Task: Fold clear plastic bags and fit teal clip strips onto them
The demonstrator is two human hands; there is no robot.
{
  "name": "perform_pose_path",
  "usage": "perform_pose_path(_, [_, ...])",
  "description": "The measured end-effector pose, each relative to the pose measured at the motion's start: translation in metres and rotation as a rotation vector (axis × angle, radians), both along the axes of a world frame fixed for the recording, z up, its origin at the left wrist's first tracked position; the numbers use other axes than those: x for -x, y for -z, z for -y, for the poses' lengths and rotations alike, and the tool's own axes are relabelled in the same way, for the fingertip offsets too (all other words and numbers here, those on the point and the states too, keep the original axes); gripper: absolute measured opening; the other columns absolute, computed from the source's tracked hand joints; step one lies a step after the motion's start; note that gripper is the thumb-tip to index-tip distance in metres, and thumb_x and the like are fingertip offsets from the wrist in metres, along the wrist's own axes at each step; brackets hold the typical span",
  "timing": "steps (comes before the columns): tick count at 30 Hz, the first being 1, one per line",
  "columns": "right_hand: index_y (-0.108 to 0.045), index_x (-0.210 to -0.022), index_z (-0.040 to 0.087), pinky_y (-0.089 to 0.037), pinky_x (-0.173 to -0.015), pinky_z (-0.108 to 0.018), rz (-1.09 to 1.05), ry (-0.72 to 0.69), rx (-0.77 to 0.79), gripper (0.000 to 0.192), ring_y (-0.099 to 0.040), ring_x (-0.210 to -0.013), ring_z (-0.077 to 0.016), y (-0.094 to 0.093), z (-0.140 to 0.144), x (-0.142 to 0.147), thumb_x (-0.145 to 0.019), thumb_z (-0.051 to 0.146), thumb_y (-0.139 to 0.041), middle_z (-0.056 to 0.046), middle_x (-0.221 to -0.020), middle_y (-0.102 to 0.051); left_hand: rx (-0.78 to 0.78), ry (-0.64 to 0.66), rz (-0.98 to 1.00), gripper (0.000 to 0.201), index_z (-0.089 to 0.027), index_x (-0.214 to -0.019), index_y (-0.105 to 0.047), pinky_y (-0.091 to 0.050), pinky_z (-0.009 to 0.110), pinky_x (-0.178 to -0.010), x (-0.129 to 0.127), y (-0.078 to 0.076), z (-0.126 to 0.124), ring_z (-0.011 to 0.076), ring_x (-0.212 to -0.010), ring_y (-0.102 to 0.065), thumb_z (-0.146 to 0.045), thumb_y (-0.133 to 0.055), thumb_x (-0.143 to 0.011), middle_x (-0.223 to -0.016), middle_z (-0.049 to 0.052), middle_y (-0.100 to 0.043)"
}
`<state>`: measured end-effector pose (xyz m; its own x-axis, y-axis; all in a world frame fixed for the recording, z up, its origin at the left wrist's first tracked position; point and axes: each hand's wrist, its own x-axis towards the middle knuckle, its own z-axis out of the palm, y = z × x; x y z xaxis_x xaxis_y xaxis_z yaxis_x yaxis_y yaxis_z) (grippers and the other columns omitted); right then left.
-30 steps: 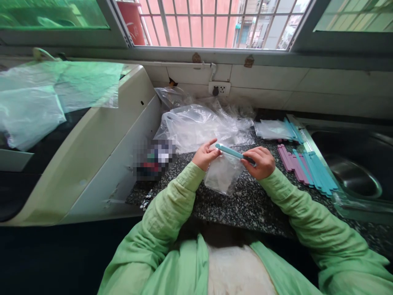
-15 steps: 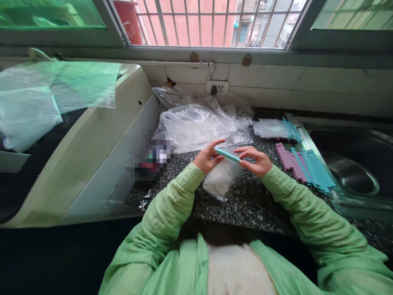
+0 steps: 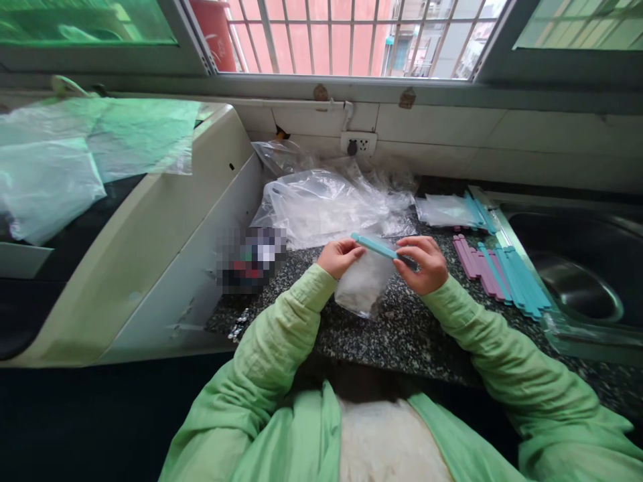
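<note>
Both hands have closed in: left hand (image 3: 339, 257) and right hand (image 3: 422, 262) pinch the blue sealing clip (image 3: 374, 246) onto the small clear bag (image 3: 364, 284); pressing shut appears next.

Both forearms, clad in light green sleeves, are extended forward from the near edge of the scene and angled inward, so that the hands are brought close together at the centre. The left hand (image 3: 339, 257) is held with its fingers curled inward and its thumb laid across the top, the fingertips turned to the right. The right hand (image 3: 422, 262) is held slightly farther right, knuckles up, its fingers bent and pinched together toward the left. The wrists are kept level, just apart.
</note>
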<state>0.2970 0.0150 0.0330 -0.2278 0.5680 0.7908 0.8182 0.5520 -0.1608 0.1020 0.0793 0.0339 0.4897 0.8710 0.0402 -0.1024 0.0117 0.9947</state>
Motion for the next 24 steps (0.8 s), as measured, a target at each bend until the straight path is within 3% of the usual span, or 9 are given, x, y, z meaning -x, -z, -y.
perform_pose_path(3, [-0.061, -0.076, 0.019, -0.045, -0.068, -0.032, 0.058, 0.090, -0.045, 0.008, -0.057, -0.073, -0.0178, 0.0035, -0.0027, -0.0045, -0.072, 0.026, -0.061, -0.005, -0.078, -0.065, -0.002, -0.048, 0.024, 0.026, -0.011, -0.059, -0.058, -0.033, 0.022, -0.054, 0.0016, -0.0059, 0.0004, 0.0071, -0.053, -0.041, -0.034, -0.070, -0.055, -0.053, -0.003, -0.051])
perform_pose_path(7, [-0.062, -0.075, 0.019, -0.042, -0.064, -0.029, 0.164, 0.121, -0.063, 0.010, -0.056, -0.067, -0.0161, 0.0068, -0.0048, -0.0060, -0.074, 0.029, -0.059, -0.003, -0.071, -0.066, -0.018, -0.019, 0.020, 0.026, -0.012, -0.058, -0.055, -0.032, 0.021, -0.055, 0.0024, -0.0085, -0.0001, 0.0068, -0.054, -0.040, -0.032, -0.070, -0.054, -0.053, -0.004, -0.048])
perform_pose_path(13, [-0.062, -0.076, 0.018, -0.040, -0.065, -0.029, 0.206, 0.112, -0.079, 0.010, -0.055, -0.067, -0.0159, 0.0058, -0.0032, -0.0041, -0.075, 0.028, -0.059, -0.003, -0.071, -0.067, -0.100, 0.006, -0.056, 0.039, -0.013, -0.055, -0.051, -0.027, 0.021, -0.050, 0.0031, -0.0085, 0.0005, 0.0066, -0.051, -0.035, -0.050, -0.063, -0.059, -0.050, -0.004, -0.042])
perform_pose_path(18, [-0.061, -0.077, 0.018, -0.040, -0.066, -0.028, 0.246, 0.095, -0.087, 0.010, -0.054, -0.067, -0.0157, 0.0050, -0.0024, -0.0034, -0.075, 0.028, -0.059, -0.003, -0.072, -0.066, -0.119, -0.055, -0.120, 0.057, -0.014, -0.052, -0.050, -0.025, 0.023, -0.046, 0.0038, -0.0097, 0.0017, 0.0066, -0.045, -0.033, -0.070, -0.048, -0.060, -0.044, -0.004, -0.039])
perform_pose_path(24, [-0.060, -0.075, 0.018, -0.039, -0.067, -0.028, 0.242, 0.055, -0.094, 0.010, -0.053, -0.067, -0.0156, 0.0037, -0.0001, 0.0003, -0.073, 0.028, -0.060, -0.003, -0.069, -0.065, -0.080, -0.089, -0.133, 0.059, -0.015, -0.049, -0.047, -0.022, 0.023, -0.043, 0.0025, -0.0076, 0.0013, 0.0057, -0.041, -0.030, -0.073, -0.047, -0.059, -0.041, -0.005, -0.035])
